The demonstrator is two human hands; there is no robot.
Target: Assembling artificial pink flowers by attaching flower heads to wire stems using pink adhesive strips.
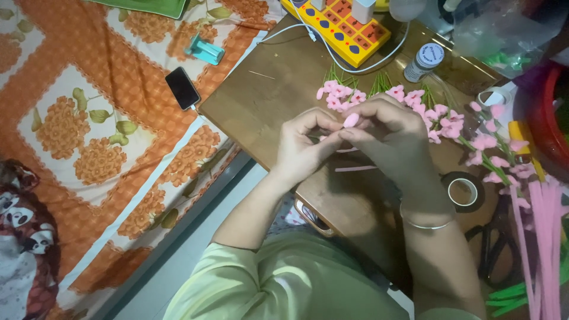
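Pink petal loop (351, 120) sits between both hands' fingertips, over the middle of the wooden table (261, 101); most of it is hidden by fingers, only a rounded end shows. It looks fuzzy, pale pink, oval, w/ long axis tilted up-right; can't tell what continues below. Left hand (302, 148) pinches it from the left, thumb & forefinger closed on it. Right hand (391, 139) is curled over it from the right, fingertips closed on the same piece; its palm side is hidden. A pink strip (355, 169) lies flat just below the hands. Finished pink flowers (415, 101) lie behind, green stems partly covered. Tape roll (463, 192) is near the right wrist. Pink stems bundle (542, 237) is cut off at right edge.
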